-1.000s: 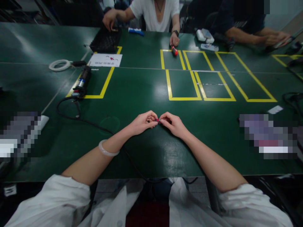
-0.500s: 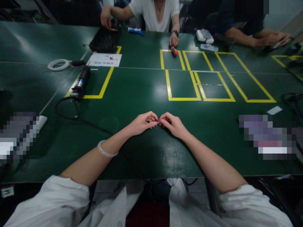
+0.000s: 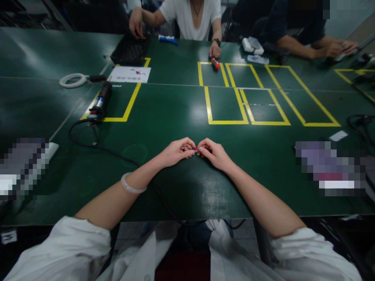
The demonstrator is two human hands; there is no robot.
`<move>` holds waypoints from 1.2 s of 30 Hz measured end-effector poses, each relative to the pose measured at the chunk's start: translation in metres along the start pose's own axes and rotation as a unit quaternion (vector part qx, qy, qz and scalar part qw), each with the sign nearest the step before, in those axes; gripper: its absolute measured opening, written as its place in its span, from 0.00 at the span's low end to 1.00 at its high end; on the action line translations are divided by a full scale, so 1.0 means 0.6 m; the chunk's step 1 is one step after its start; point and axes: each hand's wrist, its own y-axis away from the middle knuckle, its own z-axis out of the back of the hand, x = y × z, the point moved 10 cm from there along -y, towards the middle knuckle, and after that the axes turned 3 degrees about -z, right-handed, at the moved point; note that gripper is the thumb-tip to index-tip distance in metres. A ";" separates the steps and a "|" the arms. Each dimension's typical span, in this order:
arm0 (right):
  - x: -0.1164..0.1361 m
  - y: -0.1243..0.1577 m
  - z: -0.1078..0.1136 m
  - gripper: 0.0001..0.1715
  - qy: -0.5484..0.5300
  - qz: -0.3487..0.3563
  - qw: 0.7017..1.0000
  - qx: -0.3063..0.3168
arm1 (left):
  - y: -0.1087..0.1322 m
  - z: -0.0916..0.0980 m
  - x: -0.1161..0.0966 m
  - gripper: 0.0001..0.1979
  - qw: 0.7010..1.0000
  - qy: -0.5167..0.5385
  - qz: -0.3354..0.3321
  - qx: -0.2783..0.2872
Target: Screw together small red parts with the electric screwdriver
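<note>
Just above the green table [image 3: 164, 117], my left hand [image 3: 179, 152] and my right hand [image 3: 213, 153] meet with their fingertips pinched. Between them is a small red and dark piece [image 3: 195, 149], gripped from both sides. It is mostly covered by the fingers, and its kind is too small to tell. Both thumbs lie along its near side. A pale bangle [image 3: 133, 184] circles my left forearm.
A black corded power tool [image 3: 101, 100] lies at left, its cable [image 3: 117, 155] running under my left arm. Yellow tape rectangles [image 3: 228, 122] mark the table. Across it, a co-worker's hand [image 3: 215, 50] touches a red screwdriver-like tool [image 3: 215, 63], beside a black tray [image 3: 129, 50].
My hands and the small piece stay almost still. Across the table, the co-worker's hand over the black tray has shifted slightly to the right.
</note>
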 end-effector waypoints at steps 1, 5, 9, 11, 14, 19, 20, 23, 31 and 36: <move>0.000 0.000 0.000 0.13 0.001 0.000 1.000 0.000 | 0.000 0.000 0.000 0.13 1.000 0.000 0.001 -0.001; -0.001 0.000 0.000 0.13 0.005 -0.001 1.000 0.000 | 0.001 0.001 0.000 0.14 1.000 -0.001 0.001 0.000; -0.001 -0.001 0.001 0.14 0.000 -0.005 1.000 -0.002 | -0.001 0.001 0.001 0.13 1.000 -0.004 -0.003 0.001; -0.002 -0.002 0.003 0.14 -0.005 -0.009 1.000 -0.005 | -0.003 0.001 0.001 0.14 1.000 -0.003 -0.002 0.001; -0.004 -0.004 0.004 0.15 -0.024 -0.011 1.000 -0.008 | -0.005 0.001 0.000 0.14 1.000 0.000 0.002 0.005; -0.008 -0.005 0.004 0.18 -0.054 -0.016 0.998 -0.009 | -0.005 -0.001 -0.002 0.15 1.000 0.010 0.010 0.015; -0.009 -0.006 0.005 0.19 -0.057 -0.017 0.998 -0.008 | -0.005 -0.002 -0.001 0.15 1.000 0.010 0.011 0.016; -0.011 -0.005 0.004 0.19 -0.066 -0.022 0.998 -0.002 | -0.005 -0.003 0.000 0.15 1.000 0.010 0.010 0.015; 0.003 -0.003 0.009 0.13 -0.027 0.014 0.999 -0.012 | -0.004 0.006 0.001 0.17 0.999 0.021 0.005 -0.024; 0.016 -0.002 0.005 0.11 -0.011 0.039 0.999 -0.019 | -0.003 0.012 0.004 0.16 0.999 0.017 0.005 -0.043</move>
